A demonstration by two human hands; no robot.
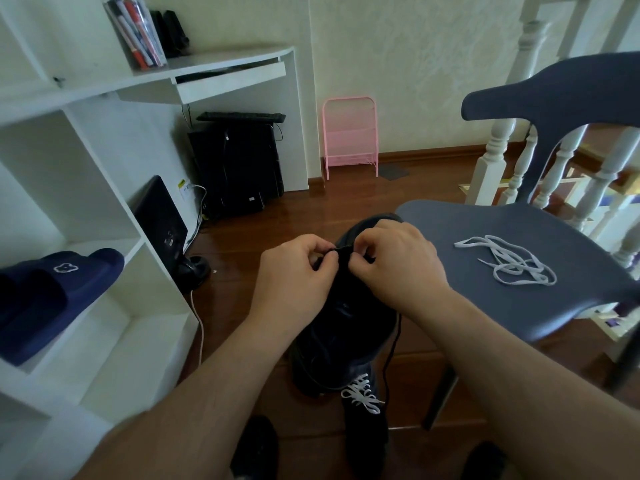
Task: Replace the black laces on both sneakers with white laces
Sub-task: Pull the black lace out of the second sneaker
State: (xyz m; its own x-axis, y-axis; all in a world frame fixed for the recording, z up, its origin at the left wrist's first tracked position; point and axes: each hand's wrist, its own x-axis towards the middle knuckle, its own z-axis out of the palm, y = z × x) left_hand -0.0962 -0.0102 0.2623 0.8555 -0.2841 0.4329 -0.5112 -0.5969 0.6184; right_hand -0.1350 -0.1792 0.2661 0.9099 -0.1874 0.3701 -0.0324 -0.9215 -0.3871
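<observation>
A black sneaker (346, 327) is held up in front of me, toe pointing away. My left hand (294, 275) and my right hand (398, 265) both pinch at its upper eyelet area, fingers curled on the black lace. A loose end of the black lace (393, 355) hangs down on the right side of the sneaker. On the floor below stands a second dark sneaker (363, 420) laced with a white lace (362, 396). A loose white lace (509, 259) lies in a tangle on the grey chair seat (485, 299).
The grey chair stands to my right, with a white stair railing (495, 161) behind it. A white shelf unit (69, 306) on my left holds navy slides (52, 296). A computer tower (239, 164) and a pink rack (349, 136) stand by the far wall. Wooden floor lies between.
</observation>
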